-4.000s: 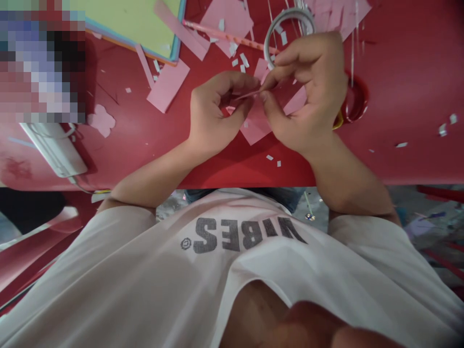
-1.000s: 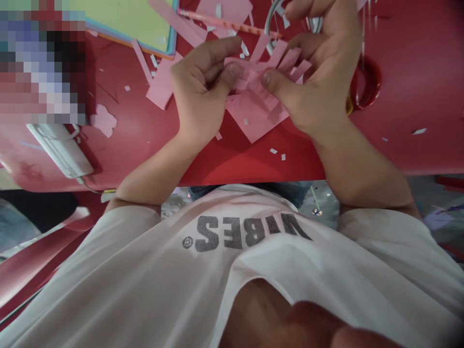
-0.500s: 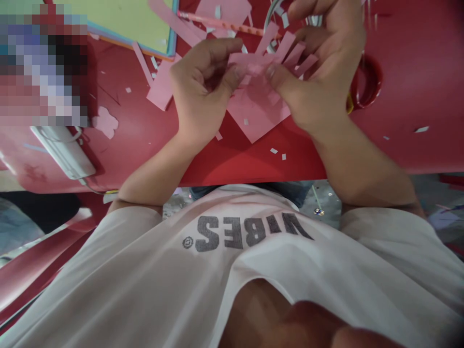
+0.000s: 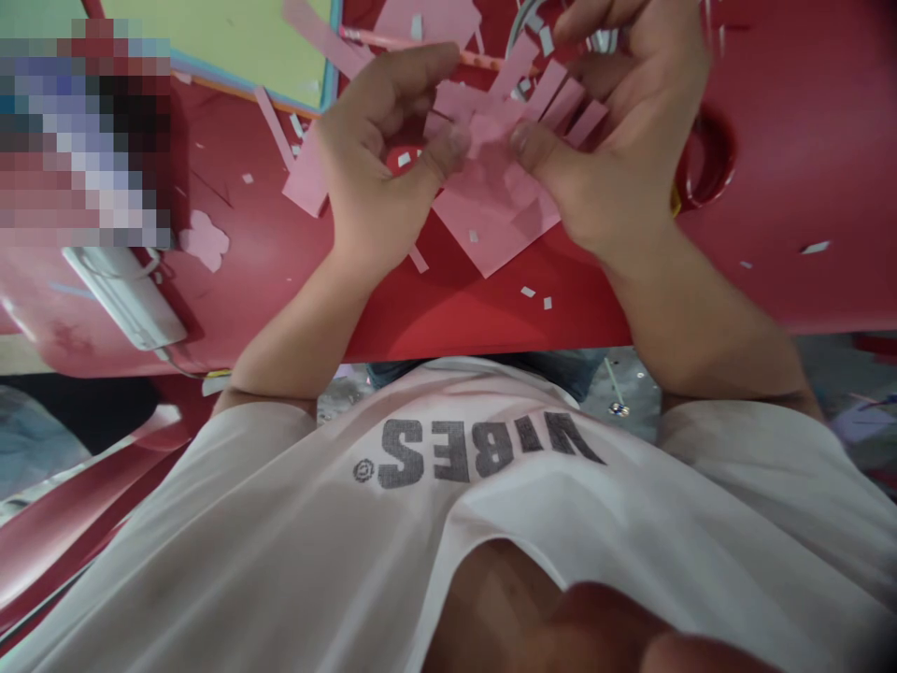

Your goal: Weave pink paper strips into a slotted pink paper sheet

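Both my hands pinch a fringed pink paper piece (image 4: 522, 107) above the red table (image 4: 805, 187). My left hand (image 4: 371, 178) grips its left side between thumb and bent fingers. My right hand (image 4: 623, 140) pinches the right side, and several cut strips fan out past its fingers. A pink paper sheet (image 4: 491, 234) lies flat under the hands.
A green sheet with a blue edge (image 4: 238, 37) lies at the back left, with pink strips (image 4: 308, 168) and a pink pencil (image 4: 392, 39) beside it. A tape roll (image 4: 522, 19) sits behind my right hand. White scraps dot the table; a white device (image 4: 126, 294) is at left.
Four seconds ago my fingers pinched a thin pink strip lower down. Since then the fringed piece is spread between both hands, which have shifted slightly up and back.
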`<state>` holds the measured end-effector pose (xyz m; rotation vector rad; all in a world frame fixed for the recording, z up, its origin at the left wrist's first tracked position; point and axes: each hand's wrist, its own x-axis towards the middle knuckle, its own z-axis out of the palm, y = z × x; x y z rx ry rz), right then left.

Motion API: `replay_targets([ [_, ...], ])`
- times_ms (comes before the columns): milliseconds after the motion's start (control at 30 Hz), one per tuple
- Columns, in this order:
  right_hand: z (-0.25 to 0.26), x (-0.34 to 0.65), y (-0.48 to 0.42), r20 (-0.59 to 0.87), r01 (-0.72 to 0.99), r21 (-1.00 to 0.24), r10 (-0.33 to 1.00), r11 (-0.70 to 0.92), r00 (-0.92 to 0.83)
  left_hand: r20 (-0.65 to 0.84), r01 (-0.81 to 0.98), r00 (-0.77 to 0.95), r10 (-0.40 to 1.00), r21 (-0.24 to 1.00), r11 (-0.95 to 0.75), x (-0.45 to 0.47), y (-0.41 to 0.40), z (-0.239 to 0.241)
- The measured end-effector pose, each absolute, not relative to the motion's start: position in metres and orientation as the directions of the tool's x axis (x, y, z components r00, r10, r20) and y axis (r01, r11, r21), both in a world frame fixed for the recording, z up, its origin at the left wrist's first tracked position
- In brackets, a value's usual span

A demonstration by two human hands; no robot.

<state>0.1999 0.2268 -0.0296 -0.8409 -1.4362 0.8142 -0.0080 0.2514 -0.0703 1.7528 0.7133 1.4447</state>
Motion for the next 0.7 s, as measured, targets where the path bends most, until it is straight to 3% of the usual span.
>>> replay_targets([
  [133, -0.030, 0.201, 0.227, 0.446, -0.008, -0.895, 0.895, 0.446, -0.036, 0.369, -0.064, 0.202, 0.907, 0.929, -0.364, -0.003, 0.248, -0.064],
  [233, -0.029, 0.203, 0.226, 0.430, 0.026, -0.901, 0.900, 0.433, -0.068, 0.459, -0.144, 0.251, 0.852, 0.888, -0.437, -0.007, 0.248, -0.062],
  [267, -0.028, 0.203, 0.225, 0.421, 0.049, -0.904, 0.904, 0.425, -0.075, 0.420, -0.102, 0.263, 0.869, 0.907, -0.408, -0.008, 0.249, -0.062],
  [367, -0.024, 0.204, 0.222, 0.387, 0.129, -0.909, 0.917, 0.397, -0.093, 0.483, -0.040, 0.221, 0.847, 0.872, -0.487, -0.008, 0.253, -0.068],
  [467, -0.022, 0.203, 0.220, 0.378, 0.191, -0.900, 0.919, 0.393, -0.112, 0.738, -0.147, 0.238, 0.632, 0.670, -0.727, -0.002, 0.256, -0.076],
  [600, -0.026, 0.201, 0.218, 0.406, 0.174, -0.889, 0.905, 0.424, -0.131, 0.584, -0.103, 0.134, 0.800, 0.812, -0.575, 0.002, 0.250, -0.076],
  [700, -0.028, 0.200, 0.218, 0.405, 0.191, -0.884, 0.903, 0.427, -0.148, 0.559, -0.119, 0.181, 0.809, 0.829, -0.546, 0.000, 0.243, -0.070],
])
